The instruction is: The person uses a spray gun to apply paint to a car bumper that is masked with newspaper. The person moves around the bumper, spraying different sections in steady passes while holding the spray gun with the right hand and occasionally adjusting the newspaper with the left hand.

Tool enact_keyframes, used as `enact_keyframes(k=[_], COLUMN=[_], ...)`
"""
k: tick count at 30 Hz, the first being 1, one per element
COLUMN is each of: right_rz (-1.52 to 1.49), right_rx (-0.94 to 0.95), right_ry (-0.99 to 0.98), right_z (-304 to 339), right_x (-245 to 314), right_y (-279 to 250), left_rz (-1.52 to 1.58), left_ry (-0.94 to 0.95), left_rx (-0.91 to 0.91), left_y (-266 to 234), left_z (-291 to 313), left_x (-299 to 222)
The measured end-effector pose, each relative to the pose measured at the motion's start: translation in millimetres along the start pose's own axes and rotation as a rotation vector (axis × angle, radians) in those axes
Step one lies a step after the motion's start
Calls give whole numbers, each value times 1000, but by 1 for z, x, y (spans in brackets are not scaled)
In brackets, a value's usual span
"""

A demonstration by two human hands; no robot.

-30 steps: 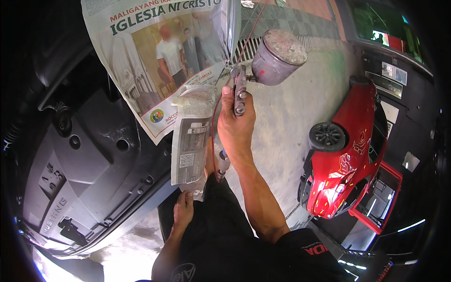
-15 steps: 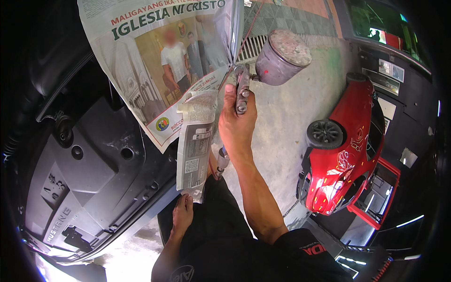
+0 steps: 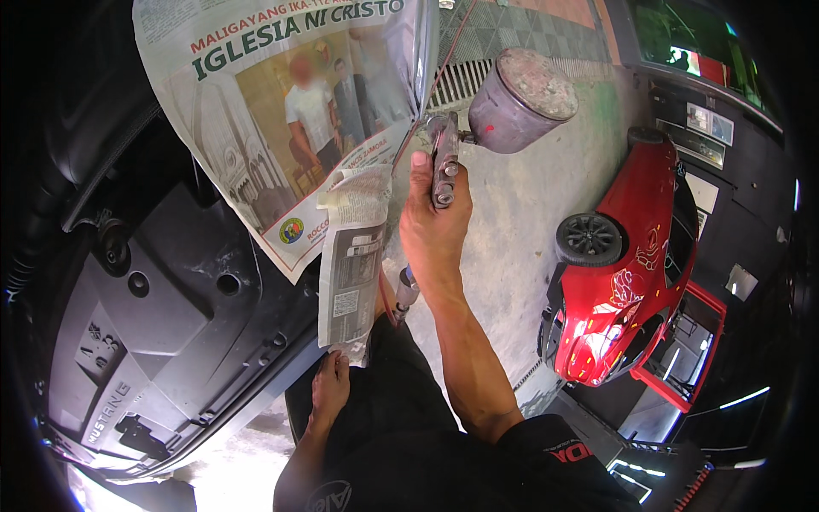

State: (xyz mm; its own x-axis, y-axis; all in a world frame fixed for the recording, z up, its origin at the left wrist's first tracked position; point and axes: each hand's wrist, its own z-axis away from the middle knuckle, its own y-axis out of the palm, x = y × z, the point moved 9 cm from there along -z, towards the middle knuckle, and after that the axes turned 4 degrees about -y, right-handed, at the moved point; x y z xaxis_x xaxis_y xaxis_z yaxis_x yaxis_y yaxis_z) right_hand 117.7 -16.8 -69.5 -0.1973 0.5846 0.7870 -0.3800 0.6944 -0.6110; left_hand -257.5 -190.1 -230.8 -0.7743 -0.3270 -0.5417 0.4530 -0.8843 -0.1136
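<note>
your right hand [image 3: 436, 226] and the spray gun [image 3: 444, 158] sit slightly farther right than a second ago. in the head view, that hand wraps the gun's handle, its stained cup [image 3: 512, 107] attached on the right; your left hand [image 3: 330, 391] pinches the lower end of the newspaper strip [image 3: 351, 286], below the larger newspaper sheet [image 3: 277, 128].
</note>
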Motion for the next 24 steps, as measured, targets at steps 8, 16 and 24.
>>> enact_keyframes(k=[8,16,24], right_rz=[94,141,181], right_rx=[-38,-67,-48], right_ry=[-85,-87,-50], right_z=[3,3,-13], right_x=[-3,4,11], right_y=[8,15,21], left_rz=[-27,-4,-7], left_ry=[-18,-58,-63], left_rx=[12,38,16], left_y=[3,0,-6], left_z=[-4,-5,-7], left_x=[4,9,7])
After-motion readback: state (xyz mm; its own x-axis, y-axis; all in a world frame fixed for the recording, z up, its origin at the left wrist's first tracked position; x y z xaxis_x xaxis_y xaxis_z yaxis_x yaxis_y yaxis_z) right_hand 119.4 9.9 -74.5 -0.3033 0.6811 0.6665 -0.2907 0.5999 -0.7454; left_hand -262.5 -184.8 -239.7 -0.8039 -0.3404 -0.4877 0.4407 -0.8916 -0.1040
